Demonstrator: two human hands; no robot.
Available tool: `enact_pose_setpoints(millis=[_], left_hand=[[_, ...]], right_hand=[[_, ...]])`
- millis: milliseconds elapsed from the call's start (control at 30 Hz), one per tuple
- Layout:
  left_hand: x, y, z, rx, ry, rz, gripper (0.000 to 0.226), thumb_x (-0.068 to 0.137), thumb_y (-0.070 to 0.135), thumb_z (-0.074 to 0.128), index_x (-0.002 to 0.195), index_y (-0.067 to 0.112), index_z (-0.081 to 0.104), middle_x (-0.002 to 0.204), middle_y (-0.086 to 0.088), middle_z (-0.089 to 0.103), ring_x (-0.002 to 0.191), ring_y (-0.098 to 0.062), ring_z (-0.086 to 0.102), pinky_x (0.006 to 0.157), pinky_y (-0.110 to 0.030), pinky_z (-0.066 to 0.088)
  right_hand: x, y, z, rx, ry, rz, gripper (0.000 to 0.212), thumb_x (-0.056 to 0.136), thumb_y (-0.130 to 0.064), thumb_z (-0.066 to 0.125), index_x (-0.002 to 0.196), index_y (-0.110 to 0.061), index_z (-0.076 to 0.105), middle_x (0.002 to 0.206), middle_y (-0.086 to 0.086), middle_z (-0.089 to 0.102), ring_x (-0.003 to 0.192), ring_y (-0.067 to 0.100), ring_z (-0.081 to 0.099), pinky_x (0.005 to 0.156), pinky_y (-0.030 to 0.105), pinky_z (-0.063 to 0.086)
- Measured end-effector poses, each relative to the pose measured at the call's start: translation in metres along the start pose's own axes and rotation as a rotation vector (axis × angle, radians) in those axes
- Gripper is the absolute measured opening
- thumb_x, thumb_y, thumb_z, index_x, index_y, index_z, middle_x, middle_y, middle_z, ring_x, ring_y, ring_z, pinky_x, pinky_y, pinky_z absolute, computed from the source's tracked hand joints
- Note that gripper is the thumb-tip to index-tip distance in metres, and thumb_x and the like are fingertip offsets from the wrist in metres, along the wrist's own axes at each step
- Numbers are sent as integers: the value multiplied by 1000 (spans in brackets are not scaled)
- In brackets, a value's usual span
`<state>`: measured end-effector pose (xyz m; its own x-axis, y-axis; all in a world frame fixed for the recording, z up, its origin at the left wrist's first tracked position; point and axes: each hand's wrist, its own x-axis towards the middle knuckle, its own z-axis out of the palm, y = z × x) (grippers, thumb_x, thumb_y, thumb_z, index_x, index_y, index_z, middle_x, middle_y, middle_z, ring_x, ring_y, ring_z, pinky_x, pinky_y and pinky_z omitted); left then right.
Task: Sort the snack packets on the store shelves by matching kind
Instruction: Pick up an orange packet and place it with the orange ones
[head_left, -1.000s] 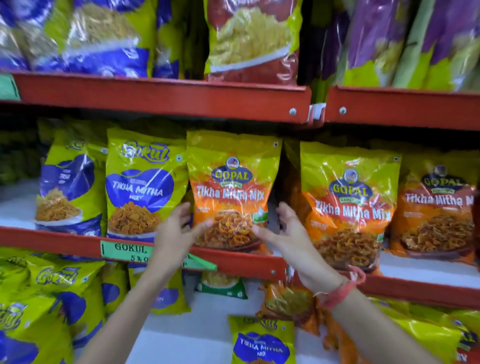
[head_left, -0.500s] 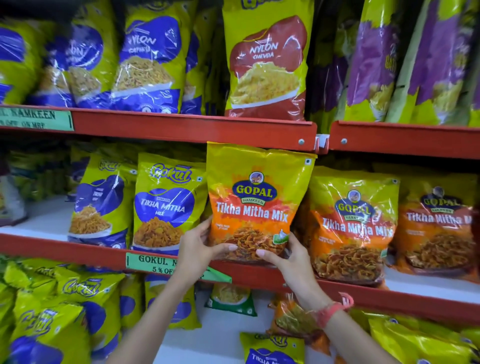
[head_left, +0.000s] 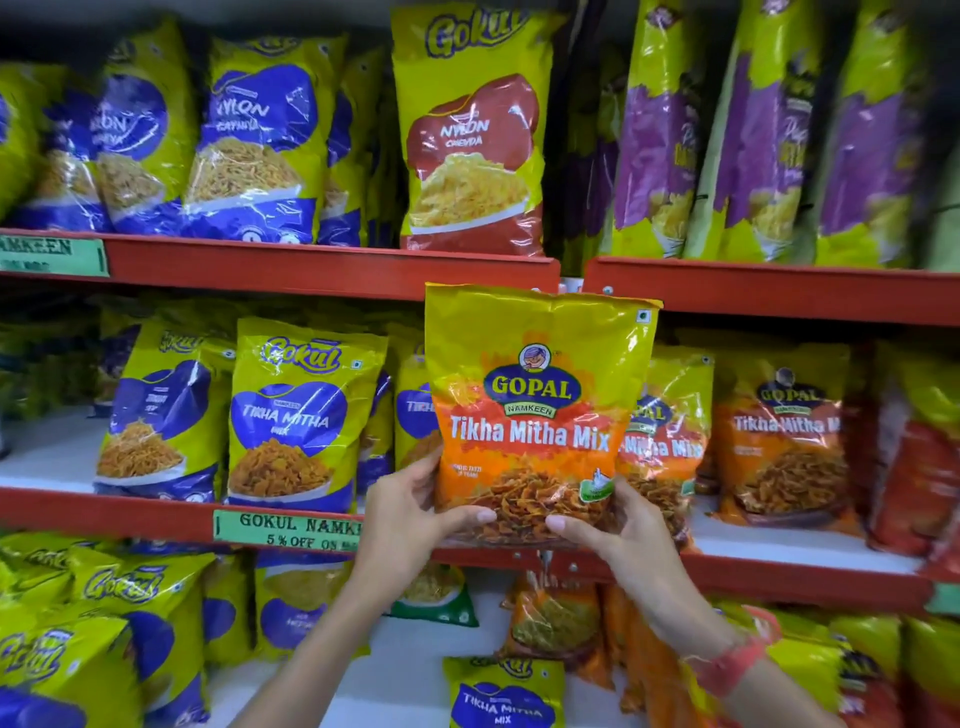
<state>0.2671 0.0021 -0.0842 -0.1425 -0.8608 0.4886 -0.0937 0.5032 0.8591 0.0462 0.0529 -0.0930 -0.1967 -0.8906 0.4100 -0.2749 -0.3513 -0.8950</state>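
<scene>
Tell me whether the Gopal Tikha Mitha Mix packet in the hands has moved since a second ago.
Yes. The Gopal packet has risen: its top edge now overlaps the red upper shelf rail, where earlier it sat below it among its neighbours.

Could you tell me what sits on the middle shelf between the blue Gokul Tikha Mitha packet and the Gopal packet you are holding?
In the head view, one more blue Gokul packet stands between the Gokul Tikha Mitha packet and the held Gopal packet, partly hidden behind it.
</scene>
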Motion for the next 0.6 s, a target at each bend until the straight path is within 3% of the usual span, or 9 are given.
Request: enact_pose_setpoints(millis=[100, 167, 233, 300, 400, 467, 600], left_hand=[[0, 11, 44, -46, -56, 7, 75, 53, 23, 90, 122, 21, 61, 101, 15, 76, 95, 2, 71, 77, -14, 57], [3, 16, 71, -75, -101, 7, 71, 55, 18, 90, 119, 24, 62, 98, 19, 76, 95, 0, 72, 75, -14, 57], [7, 20, 106, -86, -136, 16, 71, 56, 16, 91, 121, 20, 62, 102, 13, 77, 97, -3, 72, 80, -21, 59], [11, 25, 143, -61, -168, 38, 76, 55, 21, 91, 125, 14, 62, 108, 2, 76, 100, -8, 72, 88, -32, 59], [17, 30, 202, -40, -226, 77, 70, 55, 30, 90, 119, 19, 64, 110, 0, 75, 103, -11, 71, 91, -42, 58], [21, 30, 231, 19, -236, 106, 69, 55, 39, 88, 118, 22, 64, 110, 0, 75, 103, -13, 70, 87, -42, 58], [30, 31, 284, 154, -283, 143, 75, 60, 46, 84, 127, 21, 58, 110, -3, 75, 97, -24, 70, 83, -40, 57]], right_hand=[[-7, 5, -49, 24, 25, 2, 53, 61, -25, 85, 111, -17, 66, 105, -11, 77, 99, 2, 71, 81, 14, 53], [-10, 6, -79, 8, 31, 6, 48, 66, -15, 83, 110, -18, 65, 105, -19, 75, 94, -9, 69, 73, 0, 47], [-14, 9, -115, -33, 55, 14, 48, 64, -20, 83, 108, -22, 66, 104, -21, 75, 93, -15, 66, 71, -5, 43], [-17, 13, -153, -69, 92, 31, 48, 59, -26, 82, 104, -23, 68, 103, -18, 77, 94, -11, 67, 75, -2, 45], [-19, 22, -209, -136, 132, 62, 46, 62, -21, 82, 106, -23, 68, 101, -15, 78, 99, -3, 69, 96, 20, 43], [-18, 27, -236, -169, 143, 77, 46, 66, -16, 82, 110, -21, 68, 103, -13, 78, 103, 3, 69, 100, 32, 44], [-14, 43, -278, -170, 163, 115, 50, 62, -26, 82, 110, -24, 68, 104, -13, 78, 100, 2, 70, 84, 21, 54]])
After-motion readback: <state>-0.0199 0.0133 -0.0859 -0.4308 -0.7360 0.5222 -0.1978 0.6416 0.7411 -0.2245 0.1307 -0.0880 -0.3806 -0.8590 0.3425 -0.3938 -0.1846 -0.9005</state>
